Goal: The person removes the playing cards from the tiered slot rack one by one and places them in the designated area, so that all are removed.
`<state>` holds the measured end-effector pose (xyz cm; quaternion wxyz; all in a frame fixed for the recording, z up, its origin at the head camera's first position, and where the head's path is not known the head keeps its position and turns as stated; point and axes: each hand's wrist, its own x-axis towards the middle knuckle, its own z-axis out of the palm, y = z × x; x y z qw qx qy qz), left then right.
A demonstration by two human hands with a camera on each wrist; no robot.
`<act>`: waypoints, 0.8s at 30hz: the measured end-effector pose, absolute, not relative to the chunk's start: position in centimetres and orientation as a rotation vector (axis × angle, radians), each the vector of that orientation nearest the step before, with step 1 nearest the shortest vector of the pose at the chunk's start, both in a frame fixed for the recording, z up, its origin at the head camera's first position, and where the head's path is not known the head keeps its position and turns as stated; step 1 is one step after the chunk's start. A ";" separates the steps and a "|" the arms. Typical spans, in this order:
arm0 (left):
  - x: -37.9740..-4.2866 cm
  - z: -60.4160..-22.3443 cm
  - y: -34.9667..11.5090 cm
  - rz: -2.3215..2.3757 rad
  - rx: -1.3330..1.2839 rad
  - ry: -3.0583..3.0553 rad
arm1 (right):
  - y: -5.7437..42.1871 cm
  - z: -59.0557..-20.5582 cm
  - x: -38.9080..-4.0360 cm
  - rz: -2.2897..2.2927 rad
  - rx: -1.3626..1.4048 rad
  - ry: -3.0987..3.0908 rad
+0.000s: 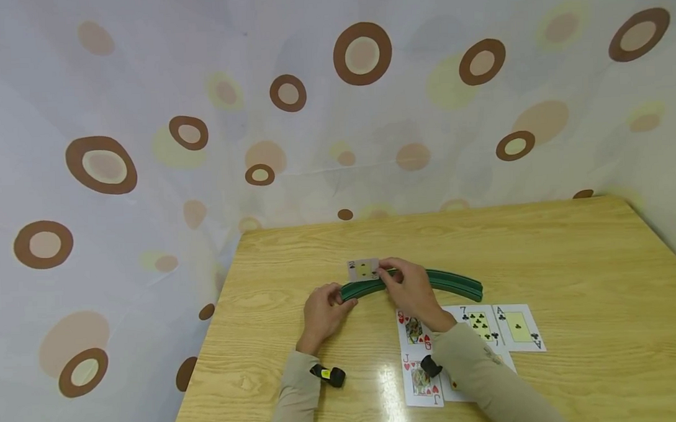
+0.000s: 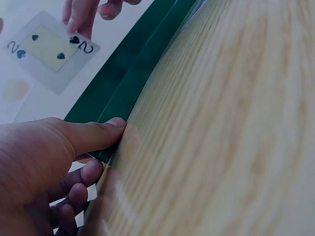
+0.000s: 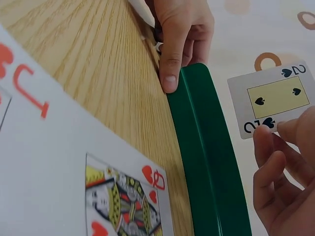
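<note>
A curved green card holder (image 1: 455, 284) lies on the wooden table. My left hand (image 1: 322, 314) grips its left end, the thumb along the near side, as the left wrist view shows at the holder's tip (image 2: 110, 105). Between thumb and fingertips my right hand (image 1: 410, 288) pinches a playing card, the two of spades (image 3: 268, 98), by one corner. The card is held up over the left part of the holder, its face toward me. In the right wrist view it is apart from the green holder (image 3: 204, 128).
Face-up cards lie in front of the holder: queen of hearts (image 1: 413, 330), jack of hearts (image 1: 423, 382), seven of clubs (image 1: 478, 323), ace of clubs (image 1: 519, 327). My right sleeve (image 1: 483, 367) partly covers others. A patterned curtain (image 1: 313, 131) hangs behind the table (image 1: 597, 258).
</note>
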<state>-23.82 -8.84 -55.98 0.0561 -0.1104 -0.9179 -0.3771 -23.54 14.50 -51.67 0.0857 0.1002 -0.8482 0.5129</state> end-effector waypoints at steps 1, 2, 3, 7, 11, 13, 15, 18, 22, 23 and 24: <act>-23.8 -56.0 -8.8 -1.146 -0.333 -2.786 | 14.8 -51.7 -23.4 1.515 0.294 -2.524; -23.8 -55.9 -8.8 -1.149 -0.333 -2.788 | 15.1 -51.6 -23.3 1.509 0.294 -2.515; -23.8 -55.9 -8.8 -1.147 -0.335 -2.786 | 15.4 -51.6 -23.1 1.512 0.285 -2.513; -23.8 -55.8 -8.7 -1.150 -0.332 -2.785 | 16.7 -51.2 -22.4 1.526 0.275 -2.506; -23.7 -55.9 -8.6 -1.162 -0.317 -2.790 | 18.0 -51.1 -21.6 1.554 0.249 -2.523; -23.7 -56.0 -8.7 -1.159 -0.321 -2.787 | 18.5 -51.0 -21.2 1.573 0.234 -2.524; -23.7 -56.1 -8.7 -1.154 -0.329 -2.779 | 19.0 -51.0 -20.9 1.588 0.227 -2.517; -23.7 -56.2 -8.7 -1.138 -0.343 -2.771 | 19.6 -50.9 -20.4 1.589 0.238 -2.501; -23.7 -56.2 -8.8 -1.137 -0.340 -2.778 | 20.3 -50.9 -19.6 1.575 0.227 -2.502; -23.7 -56.2 -8.8 -1.139 -0.339 -2.782 | 20.5 -50.9 -19.3 1.569 0.219 -2.506; -23.7 -56.1 -8.9 -1.139 -0.340 -2.782 | 20.7 -50.9 -19.1 1.561 0.208 -2.509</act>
